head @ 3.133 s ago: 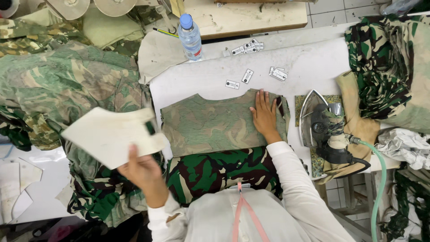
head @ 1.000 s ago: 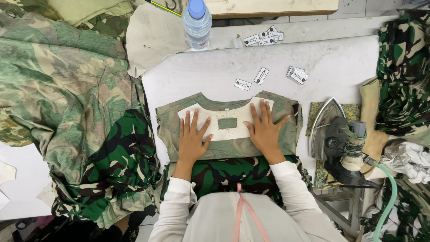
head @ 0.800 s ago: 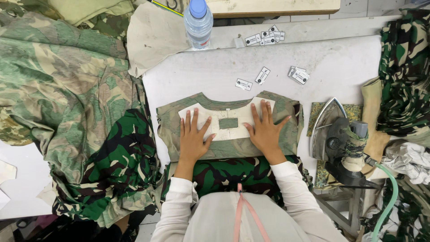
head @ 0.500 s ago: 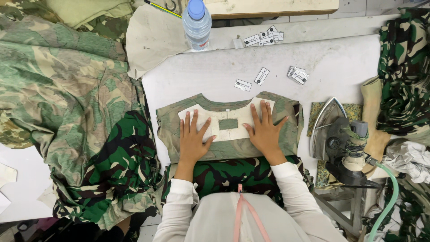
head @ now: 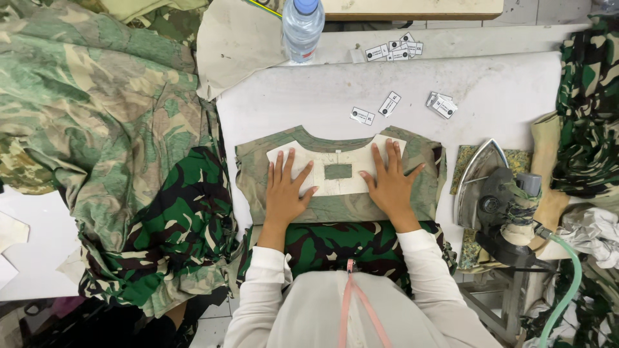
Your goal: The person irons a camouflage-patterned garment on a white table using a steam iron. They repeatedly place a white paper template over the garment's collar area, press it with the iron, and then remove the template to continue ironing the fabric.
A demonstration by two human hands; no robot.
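My left hand (head: 285,193) and right hand (head: 390,183) lie open and flat, gripping nothing, pressing a pale paper pattern (head: 335,169) onto the camouflage shirt (head: 342,206). Both seem light and limp, best pinched at corners; the iron (head: 493,200) sits at three o'clock.

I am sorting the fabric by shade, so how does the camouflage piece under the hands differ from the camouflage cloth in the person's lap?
The piece under the hands is pale, faded green and tan; the lap cloth is dark green, black and brown. The pale piece lies flat on the white table with a cream template on it, pressed by the left hand and right hand; the lap cloth hangs bunched off the table edge. Both are camouflage.
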